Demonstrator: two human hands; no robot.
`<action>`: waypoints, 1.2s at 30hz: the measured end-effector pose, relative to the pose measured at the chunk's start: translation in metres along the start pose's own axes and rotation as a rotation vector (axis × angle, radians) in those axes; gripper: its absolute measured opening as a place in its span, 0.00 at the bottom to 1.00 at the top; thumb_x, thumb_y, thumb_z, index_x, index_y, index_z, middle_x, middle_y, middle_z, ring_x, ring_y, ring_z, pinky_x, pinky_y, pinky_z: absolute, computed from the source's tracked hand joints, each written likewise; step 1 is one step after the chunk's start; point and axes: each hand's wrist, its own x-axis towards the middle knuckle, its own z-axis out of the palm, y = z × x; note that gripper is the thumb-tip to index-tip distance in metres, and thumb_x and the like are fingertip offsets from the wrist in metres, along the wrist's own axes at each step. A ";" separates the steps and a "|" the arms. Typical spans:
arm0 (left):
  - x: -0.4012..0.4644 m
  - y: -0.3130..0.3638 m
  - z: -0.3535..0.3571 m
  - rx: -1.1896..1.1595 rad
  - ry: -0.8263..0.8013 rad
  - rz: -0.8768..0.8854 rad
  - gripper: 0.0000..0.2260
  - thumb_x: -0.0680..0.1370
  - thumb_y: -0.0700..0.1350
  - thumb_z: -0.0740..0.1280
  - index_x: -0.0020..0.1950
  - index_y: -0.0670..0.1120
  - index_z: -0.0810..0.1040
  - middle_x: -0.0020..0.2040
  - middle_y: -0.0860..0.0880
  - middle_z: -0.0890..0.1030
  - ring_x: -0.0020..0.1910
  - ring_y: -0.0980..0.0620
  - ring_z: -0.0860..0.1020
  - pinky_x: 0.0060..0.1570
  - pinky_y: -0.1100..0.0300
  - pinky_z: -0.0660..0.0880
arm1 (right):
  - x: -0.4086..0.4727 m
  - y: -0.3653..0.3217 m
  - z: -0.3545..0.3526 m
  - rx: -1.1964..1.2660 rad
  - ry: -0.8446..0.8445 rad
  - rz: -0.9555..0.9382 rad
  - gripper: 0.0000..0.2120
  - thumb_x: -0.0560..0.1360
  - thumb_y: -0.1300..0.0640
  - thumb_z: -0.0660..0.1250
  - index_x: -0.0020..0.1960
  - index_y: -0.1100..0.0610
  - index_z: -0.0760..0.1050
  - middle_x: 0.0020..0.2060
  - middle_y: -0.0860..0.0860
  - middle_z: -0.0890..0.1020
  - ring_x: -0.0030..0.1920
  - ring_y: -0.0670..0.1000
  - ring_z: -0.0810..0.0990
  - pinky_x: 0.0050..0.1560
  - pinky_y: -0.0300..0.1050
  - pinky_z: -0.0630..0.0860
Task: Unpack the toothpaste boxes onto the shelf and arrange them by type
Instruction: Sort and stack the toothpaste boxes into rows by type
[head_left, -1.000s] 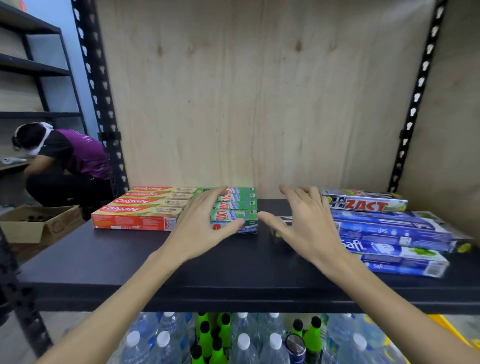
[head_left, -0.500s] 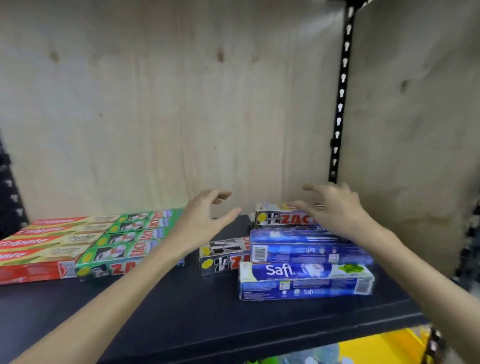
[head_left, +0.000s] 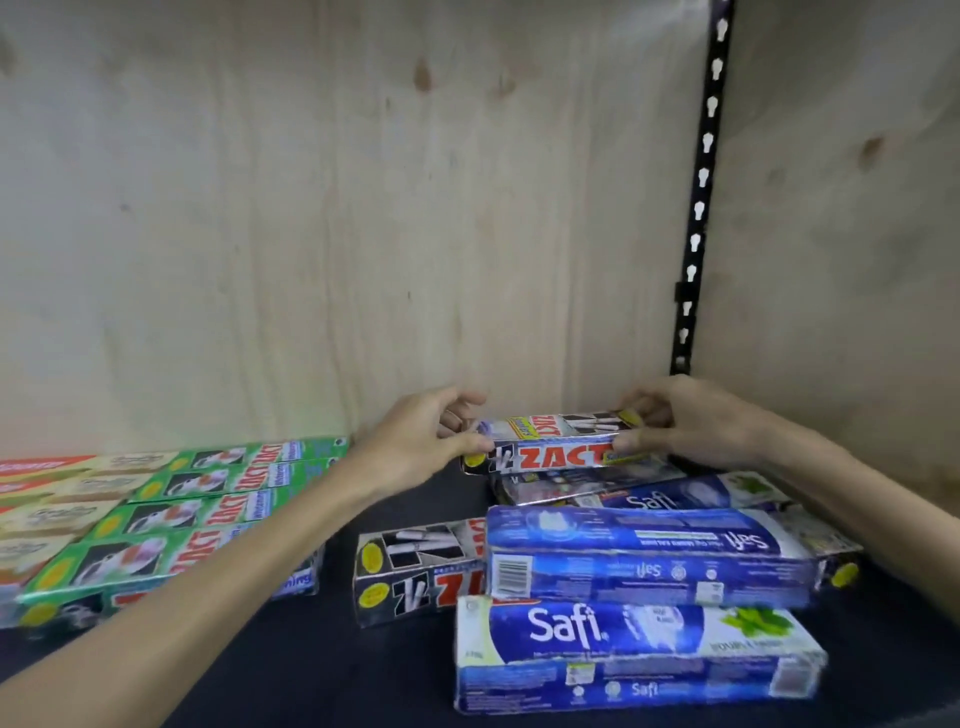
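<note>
A silver-and-black Zact box (head_left: 556, 441) sits on top of the pile at the back of the dark shelf (head_left: 337, 670). My left hand (head_left: 421, 441) grips its left end and my right hand (head_left: 685, 426) grips its right end. Under and in front of it lie blue Safi boxes (head_left: 639, 649), stacked unevenly, and another black Zact box (head_left: 415, 571) pokes out to their left. Green Zact boxes (head_left: 176, 525) lie flat in a row at the left, with red-and-cream Colgate boxes (head_left: 47, 499) beyond them at the frame's edge.
A plywood back wall (head_left: 363, 208) closes the shelf, with a plywood side wall at the right. A black perforated upright (head_left: 698, 208) runs down the right corner. A bare strip of shelf lies between the green row and the blue pile.
Both hands have reached forward and taken hold of the top Zact box, one at each end. The view has drawn closer to the right-hand pile.
</note>
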 end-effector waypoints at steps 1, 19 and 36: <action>-0.001 -0.007 -0.007 -0.021 0.026 -0.010 0.22 0.75 0.46 0.76 0.68 0.49 0.77 0.58 0.50 0.79 0.55 0.56 0.79 0.51 0.70 0.76 | 0.008 -0.008 0.003 0.007 0.006 -0.022 0.22 0.67 0.44 0.79 0.58 0.50 0.80 0.48 0.45 0.85 0.49 0.46 0.84 0.50 0.39 0.80; -0.022 -0.084 -0.058 0.073 0.165 -0.081 0.20 0.76 0.44 0.75 0.67 0.49 0.77 0.57 0.52 0.78 0.56 0.55 0.77 0.61 0.59 0.75 | 0.086 -0.061 0.072 -0.049 -0.177 -0.093 0.20 0.73 0.41 0.74 0.60 0.42 0.71 0.48 0.40 0.81 0.50 0.46 0.82 0.49 0.43 0.76; -0.012 -0.072 -0.048 0.180 -0.033 -0.067 0.18 0.76 0.50 0.75 0.63 0.49 0.75 0.55 0.51 0.80 0.53 0.54 0.80 0.57 0.57 0.77 | 0.069 -0.061 0.052 -0.210 -0.403 0.081 0.25 0.75 0.36 0.68 0.66 0.44 0.66 0.47 0.42 0.81 0.49 0.45 0.82 0.60 0.50 0.76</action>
